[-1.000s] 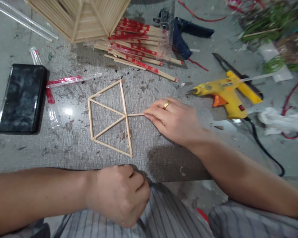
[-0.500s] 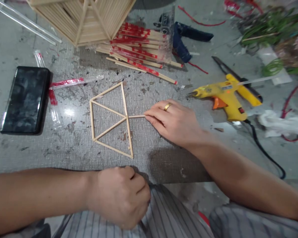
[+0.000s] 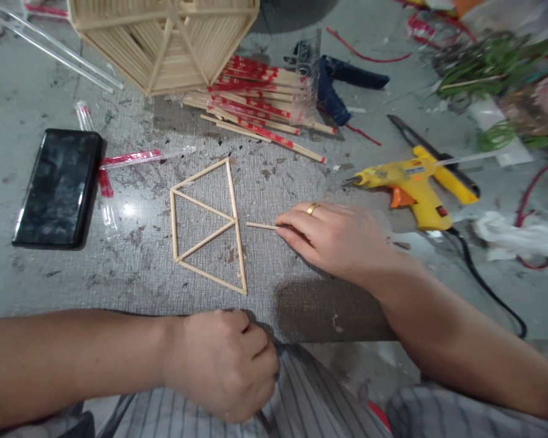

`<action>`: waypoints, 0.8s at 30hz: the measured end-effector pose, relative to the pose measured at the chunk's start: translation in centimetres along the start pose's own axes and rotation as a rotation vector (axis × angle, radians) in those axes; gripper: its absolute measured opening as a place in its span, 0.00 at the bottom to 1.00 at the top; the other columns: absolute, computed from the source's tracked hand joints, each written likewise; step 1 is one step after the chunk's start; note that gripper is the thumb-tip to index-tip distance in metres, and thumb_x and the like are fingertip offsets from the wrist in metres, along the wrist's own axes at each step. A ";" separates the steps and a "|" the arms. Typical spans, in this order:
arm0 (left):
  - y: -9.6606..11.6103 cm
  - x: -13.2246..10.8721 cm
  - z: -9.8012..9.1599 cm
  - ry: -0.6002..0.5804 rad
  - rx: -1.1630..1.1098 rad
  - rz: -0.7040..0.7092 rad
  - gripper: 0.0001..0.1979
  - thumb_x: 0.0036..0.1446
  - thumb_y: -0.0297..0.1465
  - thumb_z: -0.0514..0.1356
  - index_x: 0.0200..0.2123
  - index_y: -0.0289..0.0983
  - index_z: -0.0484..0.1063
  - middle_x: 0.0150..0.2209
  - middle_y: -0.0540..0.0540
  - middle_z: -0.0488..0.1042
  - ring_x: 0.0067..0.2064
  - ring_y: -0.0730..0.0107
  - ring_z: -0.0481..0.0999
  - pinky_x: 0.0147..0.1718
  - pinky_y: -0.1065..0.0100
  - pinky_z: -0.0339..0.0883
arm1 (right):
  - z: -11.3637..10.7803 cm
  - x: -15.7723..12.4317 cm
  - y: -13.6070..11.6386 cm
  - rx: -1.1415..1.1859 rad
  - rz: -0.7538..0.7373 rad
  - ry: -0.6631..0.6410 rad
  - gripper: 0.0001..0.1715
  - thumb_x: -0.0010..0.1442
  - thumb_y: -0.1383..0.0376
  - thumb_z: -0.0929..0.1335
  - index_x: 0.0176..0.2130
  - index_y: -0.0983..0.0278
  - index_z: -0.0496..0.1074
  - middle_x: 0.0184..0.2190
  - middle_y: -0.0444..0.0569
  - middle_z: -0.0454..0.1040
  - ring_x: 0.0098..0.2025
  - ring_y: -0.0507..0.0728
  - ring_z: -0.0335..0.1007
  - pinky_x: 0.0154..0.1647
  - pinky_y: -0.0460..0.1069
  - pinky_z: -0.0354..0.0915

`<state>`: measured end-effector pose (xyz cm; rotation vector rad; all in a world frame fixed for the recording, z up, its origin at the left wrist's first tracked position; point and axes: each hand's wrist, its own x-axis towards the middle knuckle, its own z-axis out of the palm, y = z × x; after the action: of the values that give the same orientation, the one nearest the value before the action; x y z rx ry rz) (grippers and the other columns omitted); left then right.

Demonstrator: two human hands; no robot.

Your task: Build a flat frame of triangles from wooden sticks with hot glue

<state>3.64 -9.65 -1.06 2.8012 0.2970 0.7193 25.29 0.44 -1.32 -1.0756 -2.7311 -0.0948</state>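
Note:
A flat frame of thin wooden sticks (image 3: 209, 226), a four-sided outline with two inner struts, lies on the grey table. My right hand (image 3: 335, 240), wearing a gold ring, pinches a short wooden stick (image 3: 261, 225) by its right end. The stick's free tip sits a small gap to the right of the frame. My left hand (image 3: 221, 362) is a closed fist at the table's near edge, over my striped clothing; nothing shows in it.
A yellow glue gun (image 3: 413, 182) with a black cord lies right of my hand. Red-wrapped chopsticks (image 3: 260, 106) and a wooden stick-built structure (image 3: 164, 39) lie behind the frame. A black phone (image 3: 59, 188) rests at left. Green and red wires clutter the far right.
My right hand has drawn the short stick to the right, off the frame's joint, leaving a gap. The view has tilted slightly. The left fist has stayed put.

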 end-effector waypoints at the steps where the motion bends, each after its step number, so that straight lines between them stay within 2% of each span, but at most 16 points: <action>1: 0.0 0.0 0.0 0.003 -0.009 0.003 0.10 0.56 0.26 0.57 0.22 0.35 0.70 0.28 0.43 0.76 0.23 0.69 0.67 0.19 0.65 0.56 | -0.1 0.0 0.0 -0.011 -0.006 -0.016 0.13 0.68 0.64 0.63 0.36 0.63 0.76 0.31 0.47 0.78 0.30 0.53 0.71 0.32 0.49 0.58; 6: -0.1 0.1 -0.1 0.033 -0.045 0.003 0.13 0.53 0.28 0.63 0.20 0.37 0.65 0.21 0.50 0.67 0.21 0.70 0.64 0.18 0.65 0.52 | -0.3 -0.2 0.3 -0.034 -0.040 -0.029 0.14 0.68 0.66 0.62 0.35 0.63 0.75 0.32 0.47 0.78 0.31 0.53 0.71 0.31 0.49 0.57; 10: -0.3 0.2 -0.4 0.064 -0.037 0.019 0.15 0.53 0.29 0.64 0.19 0.37 0.64 0.20 0.51 0.65 0.20 0.71 0.63 0.18 0.65 0.51 | -0.5 -0.1 0.7 -0.024 -0.045 -0.026 0.15 0.69 0.68 0.61 0.32 0.63 0.72 0.30 0.48 0.77 0.30 0.53 0.71 0.29 0.49 0.56; 15: -0.4 0.6 -1.0 0.118 -0.026 0.030 0.12 0.55 0.28 0.62 0.21 0.37 0.65 0.27 0.47 0.75 0.20 0.71 0.63 0.17 0.66 0.50 | -0.4 -0.3 1.0 0.026 0.064 0.049 0.14 0.69 0.65 0.61 0.34 0.63 0.72 0.30 0.48 0.78 0.26 0.54 0.70 0.27 0.49 0.56; 18: -0.4 0.8 -1.1 0.143 -0.008 0.029 0.08 0.57 0.28 0.60 0.25 0.36 0.71 0.31 0.46 0.78 0.21 0.72 0.65 0.17 0.66 0.51 | -0.5 -0.4 0.8 0.133 0.103 0.083 0.12 0.69 0.64 0.61 0.41 0.62 0.73 0.33 0.48 0.79 0.30 0.55 0.74 0.29 0.49 0.61; 21: -0.5 0.8 -1.2 0.131 0.023 0.040 0.08 0.58 0.28 0.59 0.27 0.35 0.74 0.31 0.46 0.78 0.22 0.72 0.66 0.17 0.66 0.53 | -1.0 -0.4 0.5 0.212 0.020 0.121 0.13 0.69 0.66 0.61 0.48 0.62 0.73 0.39 0.50 0.80 0.35 0.54 0.75 0.33 0.48 0.65; 24: -0.5 0.8 -1.3 0.091 0.017 0.073 0.11 0.55 0.27 0.61 0.21 0.36 0.68 0.24 0.47 0.73 0.21 0.72 0.65 0.17 0.66 0.52 | -1.9 -0.3 0.3 0.206 -0.156 0.114 0.13 0.67 0.69 0.63 0.42 0.60 0.76 0.37 0.47 0.79 0.35 0.52 0.73 0.34 0.47 0.64</action>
<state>3.57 -8.72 0.26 2.8130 0.2191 0.8658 25.97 0.19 0.47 -0.7770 -2.6481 0.0974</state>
